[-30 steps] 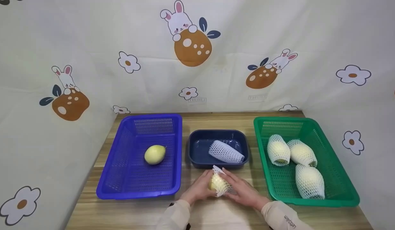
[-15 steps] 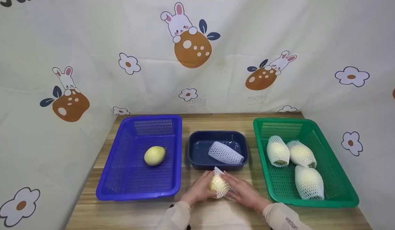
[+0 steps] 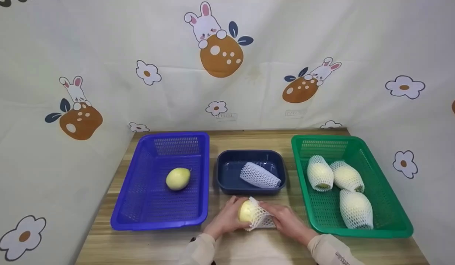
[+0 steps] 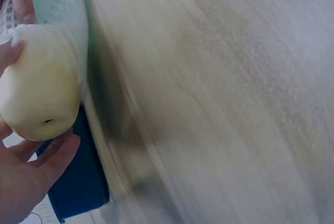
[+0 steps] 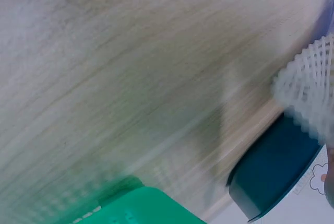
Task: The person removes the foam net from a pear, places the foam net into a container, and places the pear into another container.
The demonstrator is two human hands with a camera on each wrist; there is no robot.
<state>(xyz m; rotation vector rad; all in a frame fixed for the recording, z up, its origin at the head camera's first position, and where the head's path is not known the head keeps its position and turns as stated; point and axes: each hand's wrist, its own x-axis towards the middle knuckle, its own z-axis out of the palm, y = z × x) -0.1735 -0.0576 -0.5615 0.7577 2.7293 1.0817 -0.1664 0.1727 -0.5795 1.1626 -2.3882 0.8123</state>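
Observation:
In the head view, a pale yellow pear (image 3: 245, 211) is partly inside a white foam net sleeve (image 3: 266, 220), low in front of the dark blue tub. My left hand (image 3: 227, 218) grips the pear's bare end from the left. Its thumb and fingers spread around the fruit (image 4: 42, 88) in the left wrist view. On the other side, my right hand (image 3: 286, 221) pinches the net, which trails off the pear toward it. The net's open mesh (image 5: 308, 85) fills the right edge of the right wrist view, where little of the hand shows.
A blue basket (image 3: 120, 206) at left holds one bare pear (image 3: 178, 179). The dark blue tub (image 3: 227, 189) in the middle holds a spare net sleeve (image 3: 259, 175). In the green basket (image 3: 393, 217) at right lie three netted pears (image 3: 356, 208). Patterned cloth walls surround the wooden table (image 3: 153, 246).
My right hand has shifted slightly right and toward me, with the net now stretched out that way. More of the pear's left end shows bare. Baskets and tub stay put.

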